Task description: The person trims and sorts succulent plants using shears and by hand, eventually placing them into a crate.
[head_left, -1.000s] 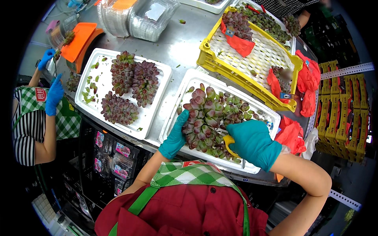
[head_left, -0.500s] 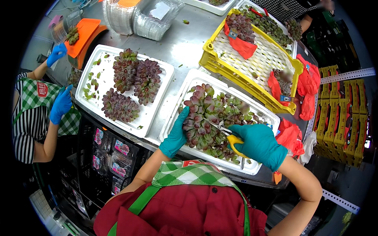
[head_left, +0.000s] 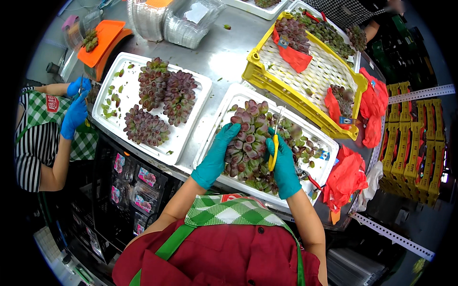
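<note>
A purple-red bunch of grapes (head_left: 247, 140), tinged green at the top, rests over the right-hand white tray (head_left: 233, 93). My left hand (head_left: 217, 155), in a teal glove, cups its left side with the fingers curled round it. Against the bunch's right side is my right hand (head_left: 285, 169), gloved the same way. It holds yellow-handled scissors (head_left: 273, 153) with the blades pointing up and away from me. My right fingertips partly disappear behind the scissors and the grapes. Loose grapes (head_left: 303, 148) lie in the tray to the right.
Several bunches (head_left: 153, 88) fill part of the left white tray (head_left: 206, 89). Beyond stands a yellow crate (head_left: 286, 106) with bunches and red wrapping. Red-handled snips (head_left: 312, 181) lie near red paper (head_left: 346, 174). At left, a co-worker's blue-gloved hands (head_left: 75, 114) hold scissors. Clear plastic containers (head_left: 188, 26) are stacked behind.
My right hand has moved left and turned upright beside the bunch. The scissors' blades have swung from the grapes to pointing away. The co-worker's hands have come together.
</note>
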`<state>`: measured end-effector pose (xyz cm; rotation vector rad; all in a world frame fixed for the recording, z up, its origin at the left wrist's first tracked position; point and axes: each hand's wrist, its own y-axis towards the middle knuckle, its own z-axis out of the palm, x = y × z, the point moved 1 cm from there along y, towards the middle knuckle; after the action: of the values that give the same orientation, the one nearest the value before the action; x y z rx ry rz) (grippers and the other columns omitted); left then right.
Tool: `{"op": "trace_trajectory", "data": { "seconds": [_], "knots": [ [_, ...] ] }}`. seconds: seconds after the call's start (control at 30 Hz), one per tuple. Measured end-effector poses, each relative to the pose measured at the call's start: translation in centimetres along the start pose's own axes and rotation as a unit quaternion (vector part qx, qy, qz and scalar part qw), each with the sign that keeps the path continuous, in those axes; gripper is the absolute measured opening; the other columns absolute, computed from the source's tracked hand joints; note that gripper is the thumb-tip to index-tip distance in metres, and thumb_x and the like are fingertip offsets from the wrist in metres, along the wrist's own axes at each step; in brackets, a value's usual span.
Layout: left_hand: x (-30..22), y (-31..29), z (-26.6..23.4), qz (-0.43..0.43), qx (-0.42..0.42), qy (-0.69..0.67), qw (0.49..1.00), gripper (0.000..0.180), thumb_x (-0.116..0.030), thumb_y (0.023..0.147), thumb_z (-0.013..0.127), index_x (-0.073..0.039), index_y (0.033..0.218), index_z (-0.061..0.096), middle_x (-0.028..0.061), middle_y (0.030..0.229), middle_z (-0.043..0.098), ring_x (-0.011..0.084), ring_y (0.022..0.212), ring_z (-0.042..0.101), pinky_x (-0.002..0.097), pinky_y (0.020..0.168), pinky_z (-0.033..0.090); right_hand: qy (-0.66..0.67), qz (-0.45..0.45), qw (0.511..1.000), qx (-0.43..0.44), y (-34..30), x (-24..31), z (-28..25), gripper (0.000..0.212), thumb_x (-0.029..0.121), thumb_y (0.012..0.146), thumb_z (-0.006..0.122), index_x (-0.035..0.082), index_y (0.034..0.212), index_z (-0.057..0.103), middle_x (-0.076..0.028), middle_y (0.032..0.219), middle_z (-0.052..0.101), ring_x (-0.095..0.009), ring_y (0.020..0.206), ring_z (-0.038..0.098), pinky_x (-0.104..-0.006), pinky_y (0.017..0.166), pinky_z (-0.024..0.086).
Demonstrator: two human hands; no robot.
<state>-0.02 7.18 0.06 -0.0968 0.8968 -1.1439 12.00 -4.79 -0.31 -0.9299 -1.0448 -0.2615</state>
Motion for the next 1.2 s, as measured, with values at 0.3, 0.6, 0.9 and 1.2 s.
{"op": "trace_trajectory", "data": {
  "seconds": [0.3, 0.6, 0.9, 1.2],
  "knots": [
    [-1.0, -0.8, 0.2, 0.071, -0.068, 0.179, 0.979, 0.049, -0.034, 0.082, 0.055, -0.008, 0.121, 0.044, 0.0030, 0.113, 0.051, 0.0136, 0.097, 0.052, 0.0258, 0.078, 0.044, 0.241, 0.061, 0.964, 0.093, 0.7, -2.1, -2.2, 0.036, 0.022, 0.086, 0.054, 0.011, 0.120, 0.049, 0.001, 0.094, 0.059, -0.009, 0.078, 0.057, -0.0250, 0.063, 0.049],
    [-0.3, -1.3, -0.3, 0.053, 0.031, 0.022, 0.998, 0.058, -0.044, 0.081, 0.053, -0.010, 0.126, 0.039, 0.0058, 0.116, 0.050, 0.0173, 0.101, 0.052, 0.0337, 0.085, 0.044, 0.271, 0.048, 0.950, 0.146, 0.7, -3.6, -1.8, 0.038, 0.023, 0.087, 0.052, 0.009, 0.121, 0.045, -0.001, 0.109, 0.055, -0.011, 0.096, 0.053, -0.0251, 0.080, 0.045],
    [2.0, 0.4, -3.7, 0.013, 0.116, -0.179, 0.977, 0.057, -0.046, 0.087, 0.040, -0.008, 0.129, 0.034, 0.0100, 0.125, 0.044, 0.0224, 0.110, 0.048, 0.0379, 0.093, 0.042, -0.002, -0.029, 0.990, 0.137, -0.7, 1.5, 1.5, 0.035, 0.012, 0.082, 0.059, 0.007, 0.116, 0.051, 0.001, 0.085, 0.054, -0.008, 0.068, 0.053, -0.0225, 0.057, 0.047],
    [0.7, 0.4, -5.7, 0.045, 0.102, -0.281, 0.953, 0.050, -0.038, 0.092, 0.030, -0.009, 0.133, 0.026, 0.0125, 0.128, 0.040, 0.0251, 0.110, 0.047, 0.0386, 0.091, 0.043, -0.049, -0.033, 0.988, 0.143, -1.6, 3.2, 2.3, 0.050, 0.009, 0.082, 0.058, 0.010, 0.129, 0.039, -0.009, 0.105, 0.059, -0.017, 0.092, 0.058, -0.0273, 0.074, 0.048]
  ]
}}
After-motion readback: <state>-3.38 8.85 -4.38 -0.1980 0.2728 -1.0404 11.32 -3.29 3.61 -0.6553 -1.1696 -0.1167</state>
